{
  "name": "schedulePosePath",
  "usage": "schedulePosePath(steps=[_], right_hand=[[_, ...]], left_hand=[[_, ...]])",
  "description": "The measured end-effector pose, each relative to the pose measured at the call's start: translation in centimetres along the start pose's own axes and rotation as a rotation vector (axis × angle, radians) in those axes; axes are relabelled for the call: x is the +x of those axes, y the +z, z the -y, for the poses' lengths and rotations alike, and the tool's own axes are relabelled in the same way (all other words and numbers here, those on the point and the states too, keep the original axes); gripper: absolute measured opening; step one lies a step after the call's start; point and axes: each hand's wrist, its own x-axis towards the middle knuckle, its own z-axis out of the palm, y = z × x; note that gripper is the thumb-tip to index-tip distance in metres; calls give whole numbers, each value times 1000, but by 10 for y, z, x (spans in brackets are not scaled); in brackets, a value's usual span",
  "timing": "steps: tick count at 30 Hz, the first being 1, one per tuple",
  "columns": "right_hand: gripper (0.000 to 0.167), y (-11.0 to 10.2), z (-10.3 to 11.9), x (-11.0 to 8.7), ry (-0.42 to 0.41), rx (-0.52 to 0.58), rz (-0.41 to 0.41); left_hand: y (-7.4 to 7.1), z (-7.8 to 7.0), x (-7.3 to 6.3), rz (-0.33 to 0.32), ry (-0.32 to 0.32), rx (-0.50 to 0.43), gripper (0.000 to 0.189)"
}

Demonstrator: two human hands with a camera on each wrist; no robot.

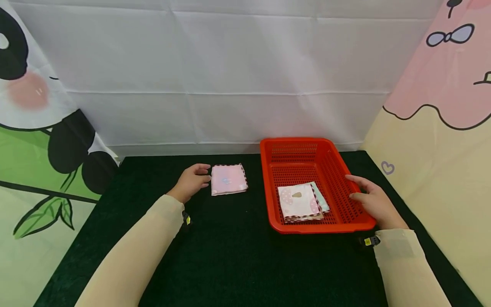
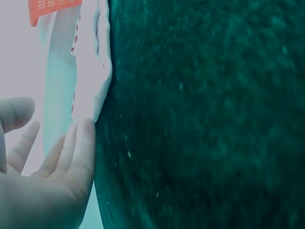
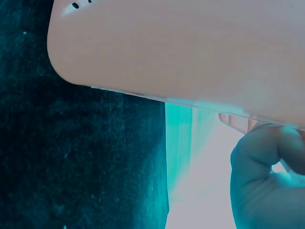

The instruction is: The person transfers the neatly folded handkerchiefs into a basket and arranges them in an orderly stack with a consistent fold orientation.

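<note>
A folded pink cloth (image 1: 229, 180) with a dark checked edge lies on the table, and my left hand (image 1: 192, 182) is at its left side. In the left wrist view the fingertips (image 2: 86, 126) meet the edge of the folded cloth (image 2: 93, 62), with the thumb apart from the fingers. On the right, my right hand (image 1: 374, 202) holds the right rim of a red plastic basket (image 1: 268, 192). The right wrist view shows its curled fingers (image 3: 252, 152) at the basket rim, their tips hidden. Inside the basket, a white patterned folded cloth (image 1: 299, 201) overlaps a pale green one (image 1: 321, 198).
A dark green cloth covers the table (image 1: 245, 264). A white sheet (image 1: 230, 76) hangs behind it. Printed cartoon sheets stand along the left (image 1: 34, 145) and right (image 1: 429, 162) sides. The basket stands to the right of the pink cloth.
</note>
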Motion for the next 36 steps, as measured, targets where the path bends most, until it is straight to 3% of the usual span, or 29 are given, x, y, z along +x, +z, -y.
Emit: schedulePosePath(steps=[10,14,24,29,36], right_hand=[[59,-1,-1,1,4,-17,1],[59,-2,-2,2,5,-18,-1],[59,-3,-2,2,9,-17,3],[59,-3,-1,1,7,-13,-1],[60,-2,-1,2,0,-4,7]], left_hand=[[11,0,10,-26,-70,36,48],[14,0,11,-15,-66,12,48],[15,2,14,17,-167,-247,52],[20,0,18,74,-163,-295,52],[26,1,22,74,-197,-333,53]])
